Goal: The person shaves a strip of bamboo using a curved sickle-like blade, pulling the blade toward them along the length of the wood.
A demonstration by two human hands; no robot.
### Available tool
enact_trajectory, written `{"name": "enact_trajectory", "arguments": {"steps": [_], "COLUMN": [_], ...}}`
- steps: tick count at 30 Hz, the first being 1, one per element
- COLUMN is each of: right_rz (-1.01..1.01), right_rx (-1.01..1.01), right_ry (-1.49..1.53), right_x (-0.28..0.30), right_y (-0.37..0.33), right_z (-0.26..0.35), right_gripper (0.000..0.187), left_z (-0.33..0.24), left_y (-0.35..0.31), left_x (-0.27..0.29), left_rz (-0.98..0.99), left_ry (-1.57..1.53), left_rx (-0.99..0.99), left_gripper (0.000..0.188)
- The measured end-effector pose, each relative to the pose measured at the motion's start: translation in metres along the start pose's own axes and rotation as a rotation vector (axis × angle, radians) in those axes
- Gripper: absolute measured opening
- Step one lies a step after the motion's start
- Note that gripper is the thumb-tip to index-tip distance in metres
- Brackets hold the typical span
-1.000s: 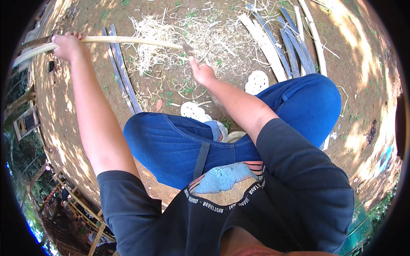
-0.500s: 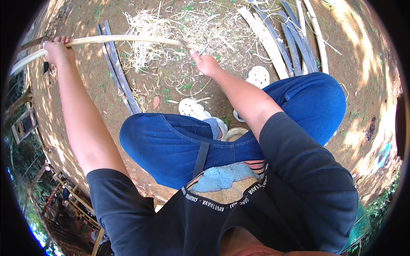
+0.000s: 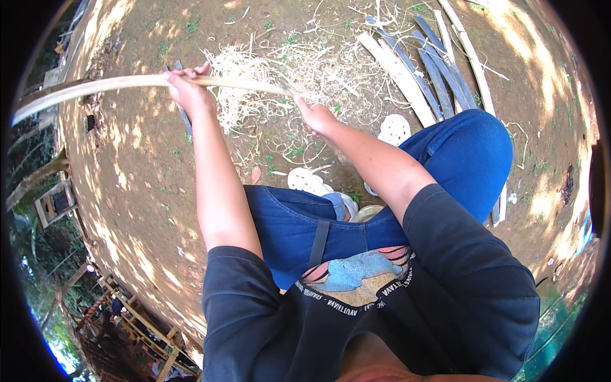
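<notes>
A long, pale strip of split bamboo or wood (image 3: 114, 84) spans the upper left, its left part bowing down toward the picture's rim. My left hand (image 3: 191, 92) is closed around it, between its far left end and my right hand. At the strip's right end, my right hand (image 3: 316, 116) is closed on what looks like a small knife (image 3: 289, 89). Its dark blade lies against the strip, and its handle is hidden in my fingers. Beneath the strip, a heap of thin curly shavings (image 3: 232, 108) covers the ground.
Several dark strips (image 3: 439, 70) and pale strips (image 3: 398, 73) lie on the dirt at the upper right. More dark strips (image 3: 184, 121) lie partly behind my left arm. My legs are bent below, with white clogs (image 3: 394, 129) on the ground. A wooden frame (image 3: 56, 202) stands at far left.
My left hand has come right, much closer to my right hand, and more of the strip now extends left beyond it. The blade stays at the strip's right end. The view has shifted slightly.
</notes>
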State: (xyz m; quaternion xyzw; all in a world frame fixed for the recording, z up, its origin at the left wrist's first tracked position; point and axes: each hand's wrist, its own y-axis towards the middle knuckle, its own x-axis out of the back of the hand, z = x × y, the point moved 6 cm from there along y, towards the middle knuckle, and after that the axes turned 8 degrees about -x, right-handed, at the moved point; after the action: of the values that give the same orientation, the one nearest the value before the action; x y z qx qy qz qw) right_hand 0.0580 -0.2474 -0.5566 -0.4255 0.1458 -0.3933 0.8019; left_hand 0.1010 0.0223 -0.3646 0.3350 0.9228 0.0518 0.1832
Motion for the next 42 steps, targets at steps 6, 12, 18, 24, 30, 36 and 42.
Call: {"name": "enact_trajectory", "arguments": {"steps": [6,12,18,24,30,36,42], "right_rz": [0.121,0.216,0.039,-0.009,0.426,0.209,-0.057], "right_rx": [0.485,1.039,0.793,0.694,0.586,0.966,0.921], "right_ry": [-0.086,-0.206,-0.277,-0.086,0.257,-0.007,0.019], "right_x": [-0.015,-0.028,0.026,0.002,0.006,0.006,0.017], "right_y": [-0.107,-0.274,-0.206,-0.225,-0.244,-0.282,-0.237], "right_z": [0.107,0.163,0.107,0.115,0.118,0.138,0.128], "right_gripper": [0.072,0.075,0.073,0.076,0.072,0.074,0.074], "left_z": [-0.184,-0.337,-0.439,-0.45,-0.484,-0.462,-0.468], "left_y": [-0.036,-0.096,-0.139,-0.153,-0.174,-0.169,-0.165], "left_x": [-0.025,-0.015,-0.011,-0.006,-0.011,-0.016,-0.025], "left_rz": [-0.215,-0.243,-0.061,-0.119,0.12,0.042,0.07], "left_ry": [0.035,-0.037,-0.222,-0.218,-0.358,-0.295,-0.286], "left_rx": [-0.418,-0.795,-0.858,-0.923,-0.957,-0.929,-0.904], "left_gripper": [0.047,0.055,0.052,0.054,0.06,0.062,0.061]}}
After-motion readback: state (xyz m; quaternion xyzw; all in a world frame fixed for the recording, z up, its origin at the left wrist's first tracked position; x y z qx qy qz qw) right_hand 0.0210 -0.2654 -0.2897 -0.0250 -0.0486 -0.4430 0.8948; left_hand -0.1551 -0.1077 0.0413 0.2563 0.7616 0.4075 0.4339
